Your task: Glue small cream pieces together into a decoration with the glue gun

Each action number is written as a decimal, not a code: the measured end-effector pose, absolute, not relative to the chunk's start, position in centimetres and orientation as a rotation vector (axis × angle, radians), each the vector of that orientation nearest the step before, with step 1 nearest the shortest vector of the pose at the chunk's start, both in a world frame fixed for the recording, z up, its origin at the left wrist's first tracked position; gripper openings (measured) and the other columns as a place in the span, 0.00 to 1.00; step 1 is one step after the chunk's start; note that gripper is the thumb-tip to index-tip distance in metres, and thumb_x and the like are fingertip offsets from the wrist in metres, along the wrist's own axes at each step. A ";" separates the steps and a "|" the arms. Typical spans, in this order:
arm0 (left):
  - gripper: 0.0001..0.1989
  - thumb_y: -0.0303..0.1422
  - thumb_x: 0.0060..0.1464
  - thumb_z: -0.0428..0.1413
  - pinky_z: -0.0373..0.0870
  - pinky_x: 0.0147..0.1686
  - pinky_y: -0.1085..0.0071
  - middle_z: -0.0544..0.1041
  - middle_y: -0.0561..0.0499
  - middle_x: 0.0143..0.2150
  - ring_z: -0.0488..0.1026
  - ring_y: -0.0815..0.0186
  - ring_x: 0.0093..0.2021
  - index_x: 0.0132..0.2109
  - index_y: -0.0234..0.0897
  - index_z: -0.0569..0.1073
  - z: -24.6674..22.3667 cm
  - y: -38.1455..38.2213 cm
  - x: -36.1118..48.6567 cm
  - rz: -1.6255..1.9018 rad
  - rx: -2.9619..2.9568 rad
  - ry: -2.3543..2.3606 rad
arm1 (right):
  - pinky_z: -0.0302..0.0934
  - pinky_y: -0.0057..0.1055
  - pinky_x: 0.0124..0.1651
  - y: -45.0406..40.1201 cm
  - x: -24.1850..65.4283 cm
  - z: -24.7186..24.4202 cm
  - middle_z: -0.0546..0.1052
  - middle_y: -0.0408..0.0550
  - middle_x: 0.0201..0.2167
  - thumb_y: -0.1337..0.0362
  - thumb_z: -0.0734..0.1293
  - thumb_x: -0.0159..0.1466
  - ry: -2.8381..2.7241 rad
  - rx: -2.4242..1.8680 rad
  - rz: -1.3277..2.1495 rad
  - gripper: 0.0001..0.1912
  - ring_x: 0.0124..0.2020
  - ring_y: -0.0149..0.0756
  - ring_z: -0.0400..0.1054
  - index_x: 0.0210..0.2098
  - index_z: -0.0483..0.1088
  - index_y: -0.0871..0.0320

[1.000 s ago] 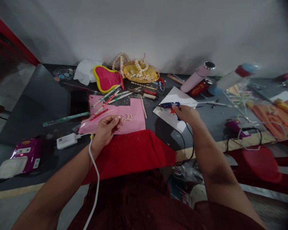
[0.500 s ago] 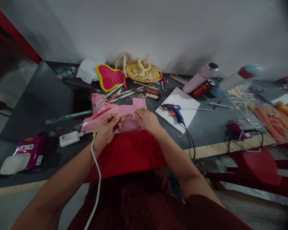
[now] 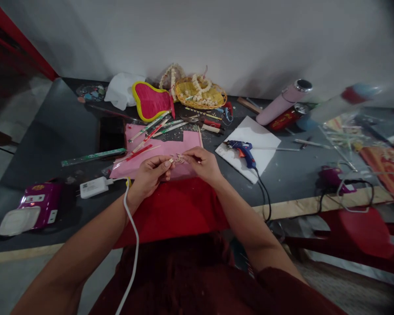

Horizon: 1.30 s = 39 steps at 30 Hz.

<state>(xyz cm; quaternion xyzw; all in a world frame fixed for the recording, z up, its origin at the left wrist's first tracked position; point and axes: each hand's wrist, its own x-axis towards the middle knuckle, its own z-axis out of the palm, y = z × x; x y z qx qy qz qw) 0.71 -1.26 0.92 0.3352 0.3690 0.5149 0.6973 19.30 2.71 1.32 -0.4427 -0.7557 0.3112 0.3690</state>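
Note:
My left hand [image 3: 154, 172] is closed, pinching a small pale piece [image 3: 171, 161] between thumb and forefinger. Close by on the right, my right hand [image 3: 202, 162] pinches something too small to name, its fingertips at a little heap of short pale bits [image 3: 180, 159]. The heap lies over pink paper [image 3: 192, 142], and a red cloth [image 3: 180, 210] hangs below it toward me. Narrow sticks in green and red wrappers [image 3: 156, 131] lie across the paper's upper part.
A blue glue gun [image 3: 243, 151] rests on a white board [image 3: 265, 135] at right. Behind are a wicker basket [image 3: 184, 103], a pink-and-yellow panel [image 3: 153, 100], pliers [image 3: 197, 122], a pink flask [image 3: 284, 103] and a red can [image 3: 289, 117]. A white charger [image 3: 94, 187] and purple socket box [image 3: 42, 205] sit left.
My hands have come closer together over the pale bits, the left one shifting slightly right. The view has turned a little, so the things at right appear farther right.

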 end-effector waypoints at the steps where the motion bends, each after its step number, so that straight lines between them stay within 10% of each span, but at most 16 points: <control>1: 0.09 0.32 0.47 0.62 0.65 0.21 0.79 0.75 0.51 0.30 0.67 0.76 0.22 0.37 0.33 0.76 0.9 -1.3 0.7 1.124 0.762 0.819 | 0.63 0.32 0.43 2.5 19.1 1.6 0.75 0.46 0.35 0.60 0.64 0.63 -1.859 -1.066 0.872 0.08 0.38 0.33 0.69 0.38 0.73 0.53; 39: 0.08 0.32 0.46 0.63 0.65 0.20 0.79 0.73 0.53 0.24 0.67 0.76 0.19 0.31 0.31 0.75 0.4 -1.3 0.6 1.032 0.855 0.807 | 0.63 0.30 0.39 1.4 18.2 2.0 0.71 0.46 0.31 0.65 0.62 0.64 -1.961 -0.693 0.843 0.04 0.35 0.29 0.66 0.34 0.68 0.57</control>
